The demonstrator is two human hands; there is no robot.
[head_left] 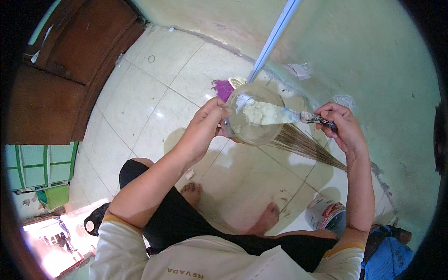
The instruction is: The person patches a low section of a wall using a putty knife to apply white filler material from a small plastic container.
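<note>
My left hand grips the near-left rim of a see-through round bowl, held up in front of me above the floor. In my right hand is the dark, smeared handle of a putty knife, which lies level with its blade pointing left. White paste coats the blade and is heaped at its tip, over the bowl's opening. From this angle I cannot tell whether the blade touches the bowl. The fingertips of my left hand are partly hidden behind the bowl.
Below the bowl lies a stick broom; a purple-bristled broom stands near a blue-white pole at the patchy green wall. A bucket is near my right foot. Wooden furniture stands far left, a blue bag lower right.
</note>
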